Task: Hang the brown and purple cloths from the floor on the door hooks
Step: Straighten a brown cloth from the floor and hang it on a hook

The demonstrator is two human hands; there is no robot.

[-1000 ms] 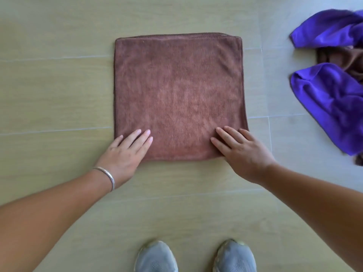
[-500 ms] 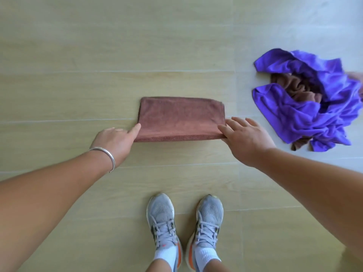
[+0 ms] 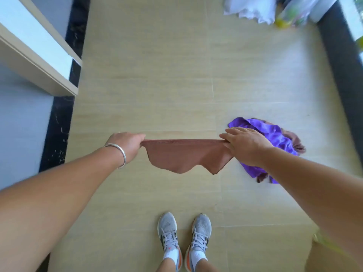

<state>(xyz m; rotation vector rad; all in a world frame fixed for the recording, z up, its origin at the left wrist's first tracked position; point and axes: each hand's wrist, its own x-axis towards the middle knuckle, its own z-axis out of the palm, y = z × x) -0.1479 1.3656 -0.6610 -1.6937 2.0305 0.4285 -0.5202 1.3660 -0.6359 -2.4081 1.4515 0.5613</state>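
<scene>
the brown cloth (image 3: 184, 156) hangs off the floor (image 3: 157, 85), stretched between both hands along its top edge, with the lower edge drooping in loose scallops above the boards. the left hand (image 3: 127, 143) grips the left top corner, fingers curled round the fabric; the right hand (image 3: 245, 148) holds the right top corner, its fingers laid over the edge and the thumb hidden beneath, so how firm that pinch is cannot be told. the rest of the cloths, a purple cloth (image 3: 275, 134) tangled with more brown fabric, lie in a heap on the floor just behind and below the right hand, towards the floor's right edge.

risks, as judgement: the right corner looks the weaker hold, and if it slips the cloth will swing down from the left hand and may drop back to the floor. the cloth seems doubled over, so the layers could slide apart and open while it is carried, leaving it untidy for a hook. no door hooks are in view, so the person must turn to find them; the heap beside the grey shoes (image 3: 184, 238) could catch a foot on that turn.
</scene>
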